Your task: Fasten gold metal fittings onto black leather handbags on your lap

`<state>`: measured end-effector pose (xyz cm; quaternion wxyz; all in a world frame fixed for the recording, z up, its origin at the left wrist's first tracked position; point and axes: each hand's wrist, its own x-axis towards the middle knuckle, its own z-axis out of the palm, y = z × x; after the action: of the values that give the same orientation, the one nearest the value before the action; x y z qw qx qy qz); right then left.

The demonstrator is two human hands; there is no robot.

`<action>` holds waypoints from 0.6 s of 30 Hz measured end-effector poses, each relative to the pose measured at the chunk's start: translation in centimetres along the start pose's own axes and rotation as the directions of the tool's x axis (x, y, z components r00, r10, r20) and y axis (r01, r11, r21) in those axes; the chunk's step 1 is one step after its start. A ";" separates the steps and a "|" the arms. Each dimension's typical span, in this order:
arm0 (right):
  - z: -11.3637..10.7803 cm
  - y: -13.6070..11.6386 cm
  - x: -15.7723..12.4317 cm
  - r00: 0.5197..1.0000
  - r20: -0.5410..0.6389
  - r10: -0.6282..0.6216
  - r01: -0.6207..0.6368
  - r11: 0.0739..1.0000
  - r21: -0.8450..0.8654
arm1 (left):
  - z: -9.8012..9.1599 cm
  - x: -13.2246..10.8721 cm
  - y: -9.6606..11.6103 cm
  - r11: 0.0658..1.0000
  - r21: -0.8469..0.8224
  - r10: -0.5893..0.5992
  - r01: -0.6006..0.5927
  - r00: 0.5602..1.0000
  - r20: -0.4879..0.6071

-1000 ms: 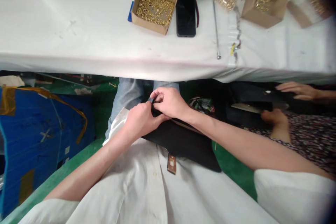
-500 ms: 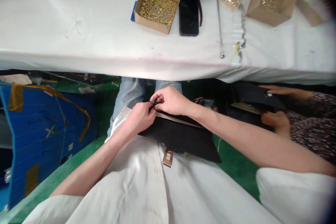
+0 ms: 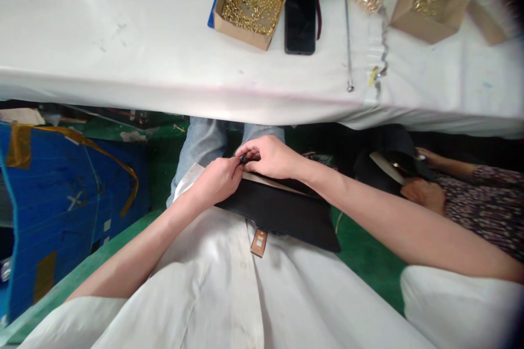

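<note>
A flat black bag [image 3: 282,212] lies across my lap, its pale inner edge facing the table. From its near edge hangs a brown tab [image 3: 259,242] with a metal plate in it. At the bag's far left corner, my left hand [image 3: 221,177] is closed, thumb and fingers pinching a small black piece of it. My right hand [image 3: 272,157] meets it from the other side, its fingertips closed on the same small black piece [image 3: 243,159]. Fingers cover most of that piece, so its shape is unclear.
On the white-covered table [image 3: 143,38] are a carton of gold metal parts [image 3: 251,8], a phone [image 3: 300,22], a thin metal rod [image 3: 349,49] and a second carton [image 3: 434,2]. Blue board [image 3: 73,207] stands at left. At right, a co-worker's hands [image 3: 423,193] hold another black bag.
My hands stay at the bag's corner, with small shifts of the fingers. The view has shifted slightly. The co-worker's bag has tilted and opened more.
</note>
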<state>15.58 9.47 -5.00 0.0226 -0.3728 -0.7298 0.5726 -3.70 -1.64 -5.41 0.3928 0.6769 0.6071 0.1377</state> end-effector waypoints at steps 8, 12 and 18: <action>-0.6 0.0 0.1 0.998 0.068 -0.010 0.006 0.998 0.055 | 0.0 0.2 -0.3 0.996 0.093 -0.009 0.008 1.000 0.012; -0.7 0.3 0.2 0.994 0.103 -0.031 0.022 0.996 0.087 | -0.2 0.1 -0.4 0.997 0.083 -0.013 0.011 1.000 0.029; -0.5 0.6 -0.1 0.998 0.045 -0.034 0.031 0.997 0.077 | -0.2 0.2 -0.3 1.000 0.004 -0.025 0.025 1.000 -0.004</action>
<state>16.20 9.84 -5.35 0.0290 -0.3464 -0.7138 0.6080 -4.03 -1.41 -5.52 0.3920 0.6697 0.6166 0.1328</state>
